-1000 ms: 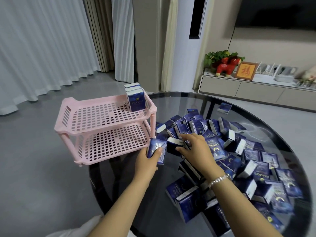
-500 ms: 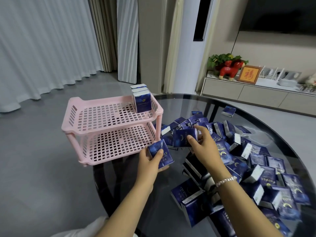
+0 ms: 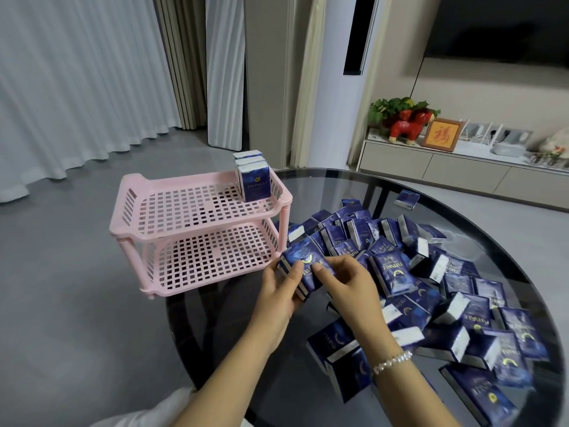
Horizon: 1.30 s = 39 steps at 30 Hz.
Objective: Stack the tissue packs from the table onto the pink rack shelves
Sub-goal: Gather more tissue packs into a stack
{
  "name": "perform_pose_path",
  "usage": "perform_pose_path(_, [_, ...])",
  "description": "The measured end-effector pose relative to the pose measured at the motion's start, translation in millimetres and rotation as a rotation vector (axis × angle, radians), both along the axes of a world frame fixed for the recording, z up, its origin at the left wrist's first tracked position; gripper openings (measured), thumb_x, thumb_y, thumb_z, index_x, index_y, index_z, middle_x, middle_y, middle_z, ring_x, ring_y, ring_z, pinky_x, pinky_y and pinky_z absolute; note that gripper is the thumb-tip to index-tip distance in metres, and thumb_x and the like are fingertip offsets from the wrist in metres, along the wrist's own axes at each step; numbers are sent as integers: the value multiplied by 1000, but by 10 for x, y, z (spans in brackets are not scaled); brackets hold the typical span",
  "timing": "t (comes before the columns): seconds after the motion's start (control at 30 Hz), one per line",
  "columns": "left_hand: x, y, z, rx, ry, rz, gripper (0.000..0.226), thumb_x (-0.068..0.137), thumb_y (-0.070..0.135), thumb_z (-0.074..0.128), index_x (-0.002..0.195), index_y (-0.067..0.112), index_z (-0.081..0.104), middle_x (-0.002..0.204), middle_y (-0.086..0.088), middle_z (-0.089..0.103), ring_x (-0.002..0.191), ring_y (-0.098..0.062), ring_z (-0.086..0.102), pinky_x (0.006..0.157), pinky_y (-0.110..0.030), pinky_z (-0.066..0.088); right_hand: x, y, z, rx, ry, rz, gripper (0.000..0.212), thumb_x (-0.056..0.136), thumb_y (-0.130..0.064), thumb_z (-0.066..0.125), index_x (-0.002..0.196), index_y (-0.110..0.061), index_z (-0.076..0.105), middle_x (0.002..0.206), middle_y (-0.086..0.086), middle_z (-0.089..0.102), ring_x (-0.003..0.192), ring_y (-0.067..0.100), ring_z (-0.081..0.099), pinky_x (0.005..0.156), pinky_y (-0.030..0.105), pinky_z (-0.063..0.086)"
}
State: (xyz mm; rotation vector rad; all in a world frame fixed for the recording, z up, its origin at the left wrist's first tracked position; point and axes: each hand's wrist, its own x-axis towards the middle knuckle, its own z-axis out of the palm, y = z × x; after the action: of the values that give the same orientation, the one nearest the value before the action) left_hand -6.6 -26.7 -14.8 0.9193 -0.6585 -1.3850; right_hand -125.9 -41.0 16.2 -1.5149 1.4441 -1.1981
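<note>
Nearest, the left hand [image 3: 278, 298] and the right hand [image 3: 351, 288] meet — fingers of both curled around dark blue foil tissue packs [image 3: 303, 266] held above the round black glass table [image 3: 234, 328]. Beyond, loose blue packs [image 3: 400, 272] lie heaped. Farther left, the pink two-tier plastic lattice rack [image 3: 197, 229] carries upright blue packs [image 3: 254, 180] at its top shelf's far right corner.

rack [image 3: 197, 211] pink, square-grid perforated | tissue packs [image 3: 391, 272] navy, yellow crescent, white ends | worktop [image 3: 323, 186] dark glass | bracelet [image 3: 391, 362] pearly white
</note>
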Motion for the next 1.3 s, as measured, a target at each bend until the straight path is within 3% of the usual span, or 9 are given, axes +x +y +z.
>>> perform_pose_path(0.23, [34, -5, -24, 33, -43, -17, 39, 78, 25, 67, 116, 19, 61, 118, -6, 68, 109, -20, 64, 92, -39, 51, -240, 47, 115, -62, 170, -39, 15, 84, -21, 68, 98, -18, 71, 83, -10, 69, 72, -2, 62, 61, 6, 43])
perform_pose_path(0.33, [79, -26, -60, 61, -88, -7, 28, 84, 23, 66, 112, 24, 62, 118, -3, 68, 111, -21, 63, 96, -44, 50, -488, -10, 200, -45, 414, -119, 21, 84, -17, 65, 104, -14, 70, 90, 1, 69, 81, 12, 62, 70, 19, 43])
perform_pose_path(0.5, [75, -40, -65, 91, -98, -11, 20, 87, 22, 64, 107, 23, 63, 115, -5, 69, 108, -21, 64, 91, -40, 51, -629, -73, 199, 64, 840, 41, 36, 81, -30, 69, 109, -8, 67, 104, 12, 67, 103, 29, 55, 87, 36, 45])
perform_pose_path(0.8, [86, -6, -39, 91, -124, -16, 32, 86, 22, 65, 117, 20, 60, 115, -1, 70, 107, -17, 65, 96, -42, 51, -517, -22, 120, 208, 855, 96, 52, 80, -45, 66, 124, -19, 56, 116, 3, 64, 113, 27, 52, 91, 36, 45])
perform_pose_path(0.9, [86, 0, -23, 93, -137, -7, 31, 87, 21, 65, 117, 20, 60, 115, -1, 69, 107, -17, 65, 97, -42, 50, -496, -30, 123, 194, 718, 103, 50, 80, -35, 71, 124, -17, 56, 115, 3, 62, 111, 22, 56, 88, 30, 45])
perform_pose_path(1.0, [107, 0, -13, 97, -144, 14, 31, 86, 22, 67, 116, 22, 60, 115, 0, 70, 107, -16, 65, 97, -43, 50, -482, -6, 161, 121, 472, 109, 24, 84, -19, 68, 107, -14, 65, 81, -10, 62, 78, 5, 60, 61, 8, 41])
perform_pose_path(1.07, [125, 3, -9, 97, -144, 25, 29, 86, 21, 67, 115, 21, 61, 113, 1, 70, 106, -17, 66, 97, -44, 50, -480, -13, 160, 61, 366, 73, 13, 86, -17, 65, 99, -16, 67, 70, -12, 58, 65, 2, 54, 54, 5, 38])
perform_pose_path(1.23, [141, 25, 12, 90, -163, 0, 34, 83, 23, 70, 116, 19, 63, 113, 0, 71, 109, -19, 65, 99, -48, 49, -394, -10, 187, 151, -97, 22, 19, 91, -12, 57, 106, -24, 61, 81, -10, 61, 77, 8, 57, 67, 12, 43])
perform_pose_path(1.3, [133, 37, 29, 90, -165, -18, 41, 78, 27, 72, 117, 19, 63, 114, -1, 70, 110, -20, 64, 99, -49, 48, -346, -2, 197, 232, -247, 38, 20, 92, -11, 56, 110, -20, 60, 93, -7, 66, 84, 11, 62, 79, 27, 52])
